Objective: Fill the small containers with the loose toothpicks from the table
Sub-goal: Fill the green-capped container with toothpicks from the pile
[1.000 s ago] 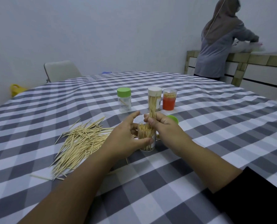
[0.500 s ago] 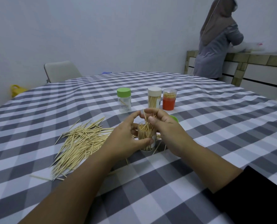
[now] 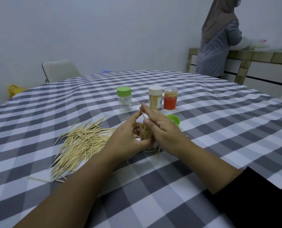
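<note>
A small clear container packed with upright toothpicks stands on the checked tablecloth between my hands. My left hand grips its side, thumb in front, forefinger raised over the top. My right hand rests against the container's right side and pinches a toothpick sticking up above the opening. A heap of loose toothpicks lies to the left. The container's green lid lies upside down behind my right hand.
Three more containers stand further back: a nearly empty one with a green lid, a white-lidded one full of toothpicks and a red-based one. A chair stands behind the table. A person stands at a counter, back right.
The bundle of toothpicks my right hand held high has gone down into the container. My right hand has moved lower and now pinches one protruding toothpick. My left hand stays on the container.
</note>
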Action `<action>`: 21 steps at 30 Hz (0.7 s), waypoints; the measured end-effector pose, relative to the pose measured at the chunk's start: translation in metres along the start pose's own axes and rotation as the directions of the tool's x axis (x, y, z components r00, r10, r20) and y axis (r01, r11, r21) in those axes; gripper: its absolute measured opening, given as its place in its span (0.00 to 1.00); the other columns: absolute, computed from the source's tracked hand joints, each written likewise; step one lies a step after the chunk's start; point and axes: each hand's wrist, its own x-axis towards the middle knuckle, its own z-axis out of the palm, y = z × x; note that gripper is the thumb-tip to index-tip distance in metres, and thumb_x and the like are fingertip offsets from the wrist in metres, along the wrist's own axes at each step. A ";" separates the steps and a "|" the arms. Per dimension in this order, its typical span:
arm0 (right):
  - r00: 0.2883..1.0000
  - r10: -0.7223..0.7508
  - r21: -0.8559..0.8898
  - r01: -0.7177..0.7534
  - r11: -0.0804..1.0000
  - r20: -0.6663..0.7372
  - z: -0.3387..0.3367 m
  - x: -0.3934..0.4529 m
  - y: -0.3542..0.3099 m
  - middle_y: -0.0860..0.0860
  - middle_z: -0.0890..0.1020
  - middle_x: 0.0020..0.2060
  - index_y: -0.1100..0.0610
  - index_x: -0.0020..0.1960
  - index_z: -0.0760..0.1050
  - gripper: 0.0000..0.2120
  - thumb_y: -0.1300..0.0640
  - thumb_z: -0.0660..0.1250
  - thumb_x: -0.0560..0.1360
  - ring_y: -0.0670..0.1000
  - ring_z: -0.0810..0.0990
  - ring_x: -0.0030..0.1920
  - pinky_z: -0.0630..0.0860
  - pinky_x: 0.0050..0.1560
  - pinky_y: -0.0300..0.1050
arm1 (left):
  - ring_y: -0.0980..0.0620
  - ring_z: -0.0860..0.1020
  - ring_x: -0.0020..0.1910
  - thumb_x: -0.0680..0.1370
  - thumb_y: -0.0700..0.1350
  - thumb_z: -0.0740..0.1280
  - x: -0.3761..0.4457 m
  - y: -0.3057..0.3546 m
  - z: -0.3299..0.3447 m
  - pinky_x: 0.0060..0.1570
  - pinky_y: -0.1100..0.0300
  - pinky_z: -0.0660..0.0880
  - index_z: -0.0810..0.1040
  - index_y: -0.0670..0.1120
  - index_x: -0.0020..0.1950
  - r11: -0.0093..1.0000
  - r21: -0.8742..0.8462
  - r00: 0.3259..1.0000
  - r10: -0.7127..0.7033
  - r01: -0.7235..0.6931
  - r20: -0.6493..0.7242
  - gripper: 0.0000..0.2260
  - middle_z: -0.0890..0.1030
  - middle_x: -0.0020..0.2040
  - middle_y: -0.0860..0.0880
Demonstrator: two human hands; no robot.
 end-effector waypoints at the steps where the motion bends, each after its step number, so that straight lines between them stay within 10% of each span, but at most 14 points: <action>1: 1.000 -0.015 -0.068 0.015 0.998 0.004 0.000 0.000 0.001 0.45 0.68 0.70 0.49 0.75 0.57 0.22 0.56 0.55 0.82 0.33 0.59 0.65 0.56 0.71 0.41 | 0.67 0.78 0.47 0.68 0.50 0.73 0.001 0.000 0.001 0.46 0.74 0.72 0.59 0.62 0.73 1.000 0.002 1.000 0.008 -0.008 0.001 0.38 0.81 0.47 0.59; 13: 0.984 0.062 -0.256 -0.019 0.967 0.164 -0.011 0.004 -0.001 0.39 0.48 0.76 0.46 0.76 0.52 0.22 0.49 0.48 0.83 0.39 0.40 0.74 0.35 0.71 0.49 | 0.71 0.75 0.53 0.69 0.49 0.74 0.002 0.002 0.004 0.46 0.77 0.71 0.60 0.69 0.64 0.999 -0.041 0.999 0.034 -0.035 -0.024 0.33 0.76 0.54 0.67; 21: 0.982 0.189 0.112 -0.188 0.976 0.004 -0.049 0.006 0.002 0.43 0.76 0.59 0.48 0.64 0.73 0.16 0.58 0.52 0.82 0.43 0.72 0.60 0.69 0.59 0.34 | 0.65 0.74 0.60 0.68 0.49 0.76 0.004 0.003 0.002 0.56 0.64 0.75 0.66 0.67 0.64 0.989 -0.149 1.000 -0.016 0.014 -0.012 0.31 0.77 0.61 0.60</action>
